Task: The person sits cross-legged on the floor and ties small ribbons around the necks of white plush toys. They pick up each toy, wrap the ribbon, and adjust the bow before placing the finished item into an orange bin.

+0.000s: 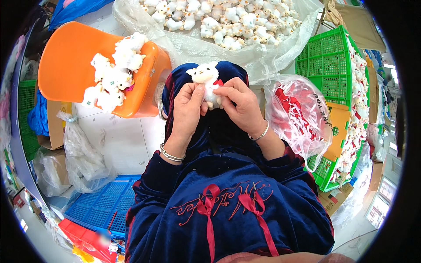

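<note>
Over my lap I hold a small white plush animal (202, 73) with both hands, its head toward the far side. My left hand (187, 103) is closed on its left side, the thumb pressed against its body. On the other side my right hand (241, 103) pinches at its chest, close to a red bow (218, 82). The fingertips partly cover the toy's body, and whether the bow is fastened I cannot tell.
An orange chair (61, 70) at left bears several white plush toys (109, 81). Ahead lies a clear plastic sheet (175, 50) heaped with more. At right are a bag of red ribbons (298, 114) and a green crate (322, 57) full of toys. A blue crate (98, 206) lies lower left.
</note>
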Demonstrator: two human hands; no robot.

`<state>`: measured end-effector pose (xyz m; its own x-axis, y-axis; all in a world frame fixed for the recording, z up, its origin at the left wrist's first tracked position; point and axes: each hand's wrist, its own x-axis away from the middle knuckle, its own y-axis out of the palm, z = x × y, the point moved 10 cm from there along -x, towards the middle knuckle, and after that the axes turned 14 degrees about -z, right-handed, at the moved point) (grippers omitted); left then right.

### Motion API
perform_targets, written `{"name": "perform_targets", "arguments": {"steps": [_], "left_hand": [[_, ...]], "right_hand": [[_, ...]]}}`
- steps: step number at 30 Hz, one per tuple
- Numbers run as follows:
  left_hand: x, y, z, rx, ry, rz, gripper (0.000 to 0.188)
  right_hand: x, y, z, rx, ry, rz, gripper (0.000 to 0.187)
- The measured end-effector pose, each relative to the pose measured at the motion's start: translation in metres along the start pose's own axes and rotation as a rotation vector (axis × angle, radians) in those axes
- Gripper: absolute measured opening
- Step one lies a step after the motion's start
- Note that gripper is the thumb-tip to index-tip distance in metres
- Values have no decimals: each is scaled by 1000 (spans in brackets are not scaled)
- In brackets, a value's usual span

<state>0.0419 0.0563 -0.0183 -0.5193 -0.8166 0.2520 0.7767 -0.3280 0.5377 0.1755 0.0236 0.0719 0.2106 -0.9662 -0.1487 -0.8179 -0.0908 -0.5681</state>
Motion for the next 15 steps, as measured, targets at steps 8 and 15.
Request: {"name": "perform_targets", "arguments": {"steps": [8,15], "left_hand": [[2,-2,-8,50,28,12,17],[9,15,3,-137,94,-28,13]], "right_hand": [[3,-6,-12,255,-99,4,15],[10,-7,33,-243,357,-138,8]]}}
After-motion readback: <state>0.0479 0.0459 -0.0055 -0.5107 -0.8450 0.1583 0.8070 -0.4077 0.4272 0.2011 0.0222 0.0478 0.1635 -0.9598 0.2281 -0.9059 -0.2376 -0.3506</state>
